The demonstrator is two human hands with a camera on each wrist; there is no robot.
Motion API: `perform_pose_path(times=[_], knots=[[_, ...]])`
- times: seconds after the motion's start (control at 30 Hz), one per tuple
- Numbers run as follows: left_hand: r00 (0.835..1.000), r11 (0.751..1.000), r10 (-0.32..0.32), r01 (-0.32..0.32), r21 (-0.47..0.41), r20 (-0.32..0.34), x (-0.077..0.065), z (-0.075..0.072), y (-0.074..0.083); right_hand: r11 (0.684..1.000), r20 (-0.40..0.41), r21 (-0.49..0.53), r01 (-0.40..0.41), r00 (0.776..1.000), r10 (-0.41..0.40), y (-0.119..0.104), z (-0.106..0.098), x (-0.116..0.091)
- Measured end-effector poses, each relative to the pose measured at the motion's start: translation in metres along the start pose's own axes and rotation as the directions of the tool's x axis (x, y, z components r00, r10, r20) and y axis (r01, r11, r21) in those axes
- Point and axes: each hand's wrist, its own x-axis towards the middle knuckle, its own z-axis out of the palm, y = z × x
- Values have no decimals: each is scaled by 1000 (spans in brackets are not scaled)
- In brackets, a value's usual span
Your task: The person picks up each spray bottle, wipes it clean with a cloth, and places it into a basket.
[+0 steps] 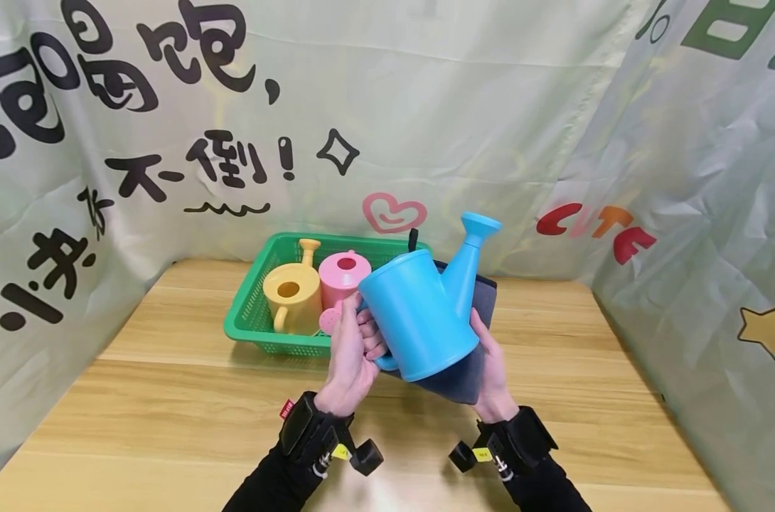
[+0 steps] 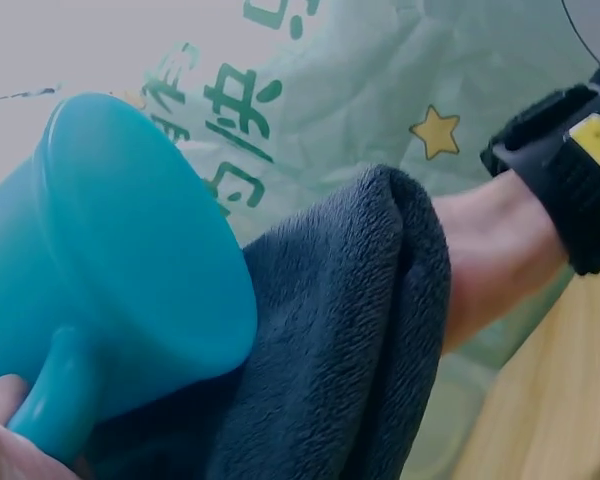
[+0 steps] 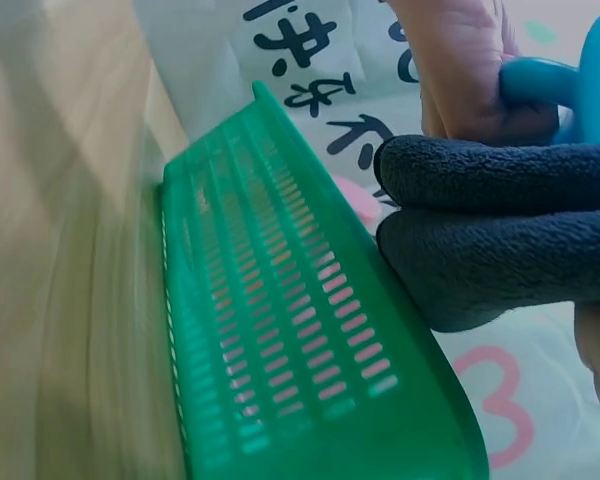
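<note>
A blue watering can (image 1: 419,320) is held tilted above the table, its spout pointing up and to the right in the head view. My left hand (image 1: 348,355) grips it by the handle, with the fingers curled round. Behind the can, a folded dark grey cloth (image 1: 485,302) lies in my right hand (image 1: 492,373), the thumb showing at its right edge. In the left wrist view the fuzzy cloth (image 2: 345,310) lies up against the can (image 2: 150,240). Most of my right fingers are hidden behind the cloth and can.
A green perforated basket (image 1: 249,313) stands at the back of the wooden table (image 1: 189,405). Inside it are a yellow watering can (image 1: 301,306) and a pink watering can (image 1: 343,274). A printed pale curtain (image 1: 477,128) hangs around the back and sides.
</note>
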Motion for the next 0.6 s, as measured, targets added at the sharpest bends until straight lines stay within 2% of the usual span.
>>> perform_pose_path(times=[0.1,0.17,0.23,0.33,0.37,0.43,0.53,0.6], knots=[[999,1000,31,-31,-3,-9,1,0,1,992,133,130,2,991,-19,-4,-1,-1],[998,999,53,-53,2,-16,1,1,2,979,185,204,0,982,-39,-6,-2,-3],[995,995,95,-95,10,-17,1,1,3,974,198,227,6,979,-53,-9,-4,-5],[983,983,182,-182,21,2,-2,2,7,977,171,211,46,982,-83,-13,-6,-8],[975,975,221,-222,24,12,-4,2,8,980,151,190,65,984,-95,-15,-6,-9],[948,948,315,-316,33,38,-6,2,11,983,95,153,107,988,-122,-20,-8,-12],[895,893,440,-444,70,70,-7,1,16,981,-1,98,170,985,-170,-30,-13,-17],[864,857,497,-504,105,85,-6,0,18,973,-45,94,210,977,-206,-37,-17,-20]])
